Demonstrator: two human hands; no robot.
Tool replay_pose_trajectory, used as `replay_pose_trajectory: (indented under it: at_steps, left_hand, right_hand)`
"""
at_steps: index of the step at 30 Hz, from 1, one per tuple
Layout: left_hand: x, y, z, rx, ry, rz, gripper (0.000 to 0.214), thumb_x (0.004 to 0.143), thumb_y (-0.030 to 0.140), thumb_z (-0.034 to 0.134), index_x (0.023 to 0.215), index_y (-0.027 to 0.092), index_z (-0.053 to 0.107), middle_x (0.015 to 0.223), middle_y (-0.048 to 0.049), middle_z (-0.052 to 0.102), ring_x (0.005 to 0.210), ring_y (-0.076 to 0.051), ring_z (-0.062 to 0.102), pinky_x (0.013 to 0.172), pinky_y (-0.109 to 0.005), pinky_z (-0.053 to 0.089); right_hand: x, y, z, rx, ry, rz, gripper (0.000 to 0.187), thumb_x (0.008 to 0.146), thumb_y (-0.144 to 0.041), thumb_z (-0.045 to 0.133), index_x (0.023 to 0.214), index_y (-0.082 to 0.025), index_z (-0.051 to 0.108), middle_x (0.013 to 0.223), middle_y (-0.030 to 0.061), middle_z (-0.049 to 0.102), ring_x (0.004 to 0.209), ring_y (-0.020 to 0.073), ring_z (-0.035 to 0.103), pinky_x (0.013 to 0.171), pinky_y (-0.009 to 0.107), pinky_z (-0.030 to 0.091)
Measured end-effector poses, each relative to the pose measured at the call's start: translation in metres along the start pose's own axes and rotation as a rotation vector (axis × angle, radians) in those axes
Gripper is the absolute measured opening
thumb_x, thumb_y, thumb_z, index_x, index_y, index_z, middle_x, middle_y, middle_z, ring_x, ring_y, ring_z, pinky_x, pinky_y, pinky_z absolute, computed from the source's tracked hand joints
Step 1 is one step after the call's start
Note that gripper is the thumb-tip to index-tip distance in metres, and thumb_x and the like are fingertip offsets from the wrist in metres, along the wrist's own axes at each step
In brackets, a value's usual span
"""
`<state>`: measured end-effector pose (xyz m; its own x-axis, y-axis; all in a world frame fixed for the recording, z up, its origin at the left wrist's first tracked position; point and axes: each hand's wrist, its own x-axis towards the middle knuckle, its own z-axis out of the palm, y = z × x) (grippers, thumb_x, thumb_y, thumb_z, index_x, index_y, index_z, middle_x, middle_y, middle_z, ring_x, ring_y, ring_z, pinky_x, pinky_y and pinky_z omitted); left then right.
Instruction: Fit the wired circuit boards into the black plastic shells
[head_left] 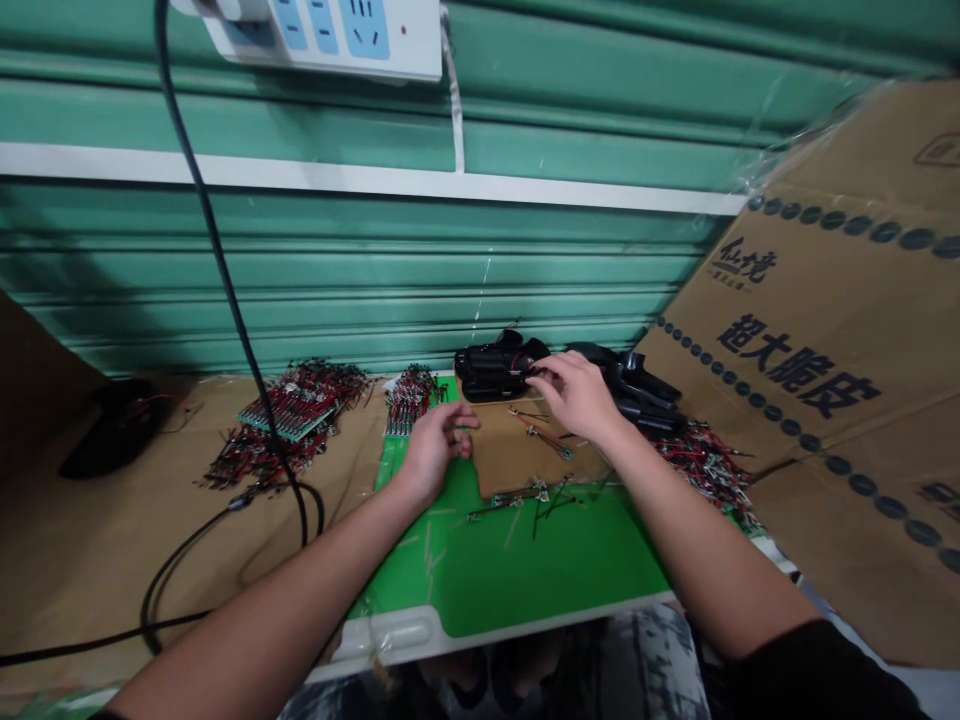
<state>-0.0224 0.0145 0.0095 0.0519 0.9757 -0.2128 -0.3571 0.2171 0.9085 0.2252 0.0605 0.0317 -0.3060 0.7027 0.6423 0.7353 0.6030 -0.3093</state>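
Note:
My right hand (pixel 576 394) reaches forward, and its fingertips touch a black plastic part (pixel 495 372) at the back of the bench; the fingers are curled and pinched on its edge. My left hand (pixel 435 444) rests on the green mat (pixel 510 570), its fingers loosely curled and apart with nothing seen in them. Between the hands lies a brown cardboard piece (pixel 517 450) with a few small red-and-black wired parts (pixel 547 438) on it. More loose wire pieces (pixel 525 496) lie at the cardboard's near edge.
Piles of red-and-black wired components (pixel 300 410) and a smaller bundle (pixel 409 398) lie to the left. More black parts (pixel 637 385) and wires (pixel 709 465) lie at the right, beside a large cardboard box (pixel 840 370). A black cable (pixel 225 290) hangs from a power strip (pixel 330 35) on the green wall.

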Motion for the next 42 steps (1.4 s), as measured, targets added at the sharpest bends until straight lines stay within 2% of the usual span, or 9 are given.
replay_pose_trajectory:
  at_steps: [9, 15, 20, 23, 25, 30, 36, 39, 42]
  left_hand:
    - [-0.002, -0.006, 0.003, 0.162, -0.047, 0.026, 0.028, 0.070, 0.040, 0.075, 0.081, 0.016, 0.066, 0.082, -0.0041, 0.071, 0.047, -0.010, 0.051, 0.046, -0.026, 0.040]
    - [-0.002, -0.007, 0.003, 0.185, -0.055, 0.045, 0.029, 0.070, 0.042, 0.074, 0.078, 0.016, 0.067, 0.082, -0.0037, 0.071, 0.046, -0.010, 0.051, 0.045, -0.026, 0.038]
    - [-0.004, -0.007, 0.003, 0.193, -0.062, 0.049, 0.027, 0.069, 0.041, 0.074, 0.076, 0.016, 0.068, 0.081, -0.0035, 0.070, 0.048, -0.010, 0.051, 0.046, -0.026, 0.038]
    - [-0.004, -0.006, 0.004, 0.211, -0.066, 0.042, 0.026, 0.068, 0.040, 0.074, 0.075, 0.016, 0.068, 0.077, -0.0032, 0.069, 0.048, -0.010, 0.050, 0.047, -0.026, 0.036]
    - [-0.004, -0.007, 0.004, 0.238, -0.072, 0.045, 0.024, 0.068, 0.040, 0.073, 0.074, 0.017, 0.067, 0.067, -0.0015, 0.065, 0.047, -0.012, 0.048, 0.047, -0.026, 0.035]
    - [-0.006, -0.007, 0.005, 0.300, -0.078, 0.076, 0.020, 0.068, 0.038, 0.072, 0.071, 0.019, 0.065, 0.050, 0.0030, 0.053, 0.045, -0.013, 0.046, 0.049, -0.027, 0.032]
    - [-0.008, -0.006, 0.007, 0.307, -0.089, 0.078, 0.020, 0.066, 0.038, 0.071, 0.070, 0.019, 0.065, 0.050, 0.0035, 0.053, 0.045, -0.013, 0.045, 0.047, -0.027, 0.031]
    - [-0.007, -0.007, 0.008, 0.317, -0.093, 0.074, 0.022, 0.064, 0.039, 0.070, 0.070, 0.018, 0.066, 0.050, 0.0037, 0.053, 0.045, -0.013, 0.045, 0.046, -0.026, 0.031]
    - [-0.005, -0.008, 0.007, 0.308, -0.079, 0.082, 0.023, 0.063, 0.038, 0.070, 0.071, 0.018, 0.066, 0.052, 0.0030, 0.055, 0.045, -0.012, 0.046, 0.046, -0.026, 0.032]
  right_hand:
    - [0.002, 0.002, 0.014, -0.190, -0.179, 0.004, 0.019, 0.099, -0.030, 0.065, 0.108, -0.016, 0.073, 0.095, 0.0116, 0.071, 0.092, 0.0276, 0.061, 0.087, 0.043, 0.050]
    - [0.001, 0.000, 0.015, -0.151, -0.136, 0.034, 0.026, 0.097, -0.031, 0.066, 0.118, -0.016, 0.071, 0.099, 0.0119, 0.072, 0.098, 0.0291, 0.064, 0.091, 0.044, 0.051]
    - [0.000, -0.001, 0.006, -0.075, -0.105, 0.047, 0.043, 0.093, -0.028, 0.067, 0.133, -0.015, 0.060, 0.088, 0.0072, 0.068, 0.086, 0.0261, 0.063, 0.080, 0.038, 0.050]
    - [-0.002, -0.004, -0.010, -0.082, -0.112, 0.098, 0.027, 0.089, -0.025, 0.067, 0.114, -0.016, 0.063, 0.083, 0.0047, 0.065, 0.076, 0.0222, 0.060, 0.072, 0.033, 0.045]
    - [-0.003, -0.008, -0.023, -0.106, -0.204, 0.100, 0.005, 0.087, -0.022, 0.065, 0.090, -0.019, 0.065, 0.077, 0.0038, 0.065, 0.071, 0.0196, 0.057, 0.068, 0.032, 0.041]
    - [-0.011, -0.022, -0.037, -0.134, -0.601, 0.079, 0.026, 0.080, -0.025, 0.073, 0.057, -0.023, 0.059, 0.055, -0.0009, 0.057, 0.054, 0.0160, 0.050, 0.059, 0.032, 0.031]
    - [-0.015, -0.026, -0.032, -0.158, -0.787, 0.125, 0.021, 0.077, -0.013, 0.070, 0.060, -0.022, 0.063, 0.057, 0.0008, 0.061, 0.055, 0.0171, 0.053, 0.056, 0.031, 0.031]
    - [-0.013, -0.031, -0.032, 0.048, -0.834, 0.176, 0.017, 0.081, -0.015, 0.071, 0.066, -0.021, 0.064, 0.059, -0.0009, 0.064, 0.056, 0.0147, 0.054, 0.056, 0.028, 0.035]
    - [-0.012, -0.040, -0.029, 0.352, -0.746, 0.256, 0.018, 0.086, -0.028, 0.073, 0.074, -0.019, 0.064, 0.061, -0.0023, 0.063, 0.055, 0.0129, 0.055, 0.054, 0.025, 0.038]
